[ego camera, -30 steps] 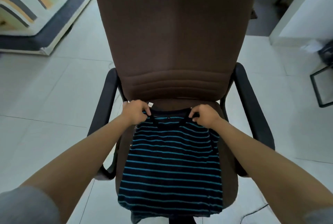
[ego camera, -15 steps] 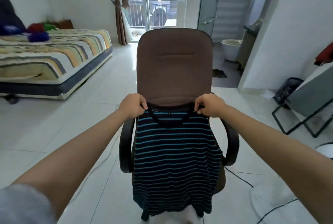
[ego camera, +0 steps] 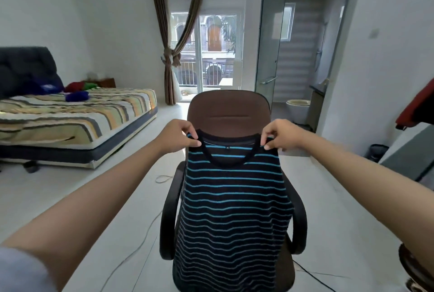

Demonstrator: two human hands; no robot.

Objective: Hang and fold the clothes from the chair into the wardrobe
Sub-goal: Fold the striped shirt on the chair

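Note:
A black shirt with thin blue stripes (ego camera: pixel 231 212) hangs full length in the air in front of the brown office chair (ego camera: pixel 229 111). My left hand (ego camera: pixel 177 136) pinches its left shoulder and my right hand (ego camera: pixel 280 135) pinches its right shoulder, at about the height of the chair's backrest. The round neckline faces me and sags between the hands. The shirt hides the chair's seat. No wardrobe is in view.
A bed with a striped sheet (ego camera: pixel 70 118) stands at the left. Cables (ego camera: pixel 131 251) run across the white tiled floor beside the chair. A glass door (ego camera: pixel 270 57) and a toilet (ego camera: pixel 298 108) lie behind the chair. A dark frame (ego camera: pixel 404 158) leans at the right wall.
Both hands have lifted the striped shirt off the chair seat until it hangs free. My view has risen from the seat to the whole room.

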